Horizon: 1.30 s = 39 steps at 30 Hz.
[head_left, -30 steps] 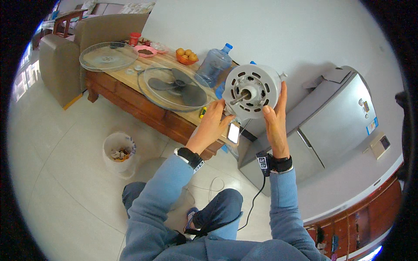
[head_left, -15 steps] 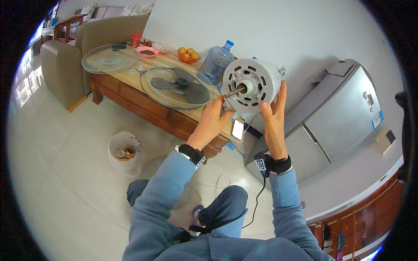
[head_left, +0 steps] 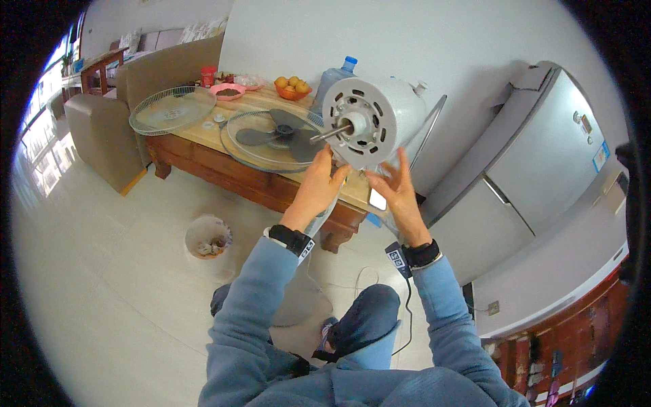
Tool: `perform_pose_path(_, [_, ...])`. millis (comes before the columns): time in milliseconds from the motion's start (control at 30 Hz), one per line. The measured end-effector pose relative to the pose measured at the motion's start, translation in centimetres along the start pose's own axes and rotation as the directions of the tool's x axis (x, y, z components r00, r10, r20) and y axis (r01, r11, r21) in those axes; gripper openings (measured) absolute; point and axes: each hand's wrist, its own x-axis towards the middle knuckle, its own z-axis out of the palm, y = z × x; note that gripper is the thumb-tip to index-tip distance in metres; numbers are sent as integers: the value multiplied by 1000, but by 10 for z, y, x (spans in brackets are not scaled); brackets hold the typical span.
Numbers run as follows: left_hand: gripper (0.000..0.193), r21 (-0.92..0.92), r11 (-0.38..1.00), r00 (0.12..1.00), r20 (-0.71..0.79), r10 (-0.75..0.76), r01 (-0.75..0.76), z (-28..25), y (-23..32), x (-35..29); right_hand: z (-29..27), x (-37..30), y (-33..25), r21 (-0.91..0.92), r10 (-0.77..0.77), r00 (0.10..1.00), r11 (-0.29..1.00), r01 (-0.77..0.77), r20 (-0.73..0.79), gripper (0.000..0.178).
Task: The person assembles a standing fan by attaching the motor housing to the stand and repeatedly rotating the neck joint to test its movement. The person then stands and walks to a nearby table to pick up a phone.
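A pale grey fan motor housing (head_left: 400,112) stands in front of me, its slotted round face turned to the left and toward me. From its centre a bare metal shaft (head_left: 329,133) sticks out. My left hand (head_left: 317,190) grips the lower left edge of the housing, thumb and fingers beneath the shaft; some fingers are hidden. Just below the housing's right side, my right hand (head_left: 401,203) has its thumb and fingers apart, with nothing visible held. Part of a light fan pole (head_left: 324,217) runs down behind my left wrist.
On the wooden table (head_left: 237,161) lie a dark fan blade (head_left: 254,134) within a wire grille, another grille (head_left: 173,112), a phone (head_left: 378,199), an orange fruit bowl (head_left: 293,91) and a water jug (head_left: 329,85). A bin (head_left: 203,234) stands left, a refrigerator (head_left: 542,163) right.
The motor housing appears further left and turned a little. My right hand has come off its right side and dropped below it; my left hand stays at the lower edge.
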Motion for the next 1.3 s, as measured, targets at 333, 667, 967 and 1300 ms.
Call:
perform_pose_path(333, [40, -158, 980, 981, 172, -92, 120, -20, -22, 10, -3, -43, 121, -204, 367, 836, 929, -309, 409, 75])
perform_pose_path(667, [42, 257, 960, 956, -291, -28, 106, 36, 0, 5, 67, -17, 208, 318, 137, 845, 886, -338, 517, 69])
perform_pose_path(967, [43, -30, 953, 882, -370, -292, 303, 24, -6, 17, 87, -35, 234, 68, 135, 923, 983, -170, 361, 77])
perform_pose_path(1300, [46, -176, 940, 949, 175, -263, 293, 5, 10, 33, 119, -41, 209, -203, 43, 999, 978, -49, -30, 62])
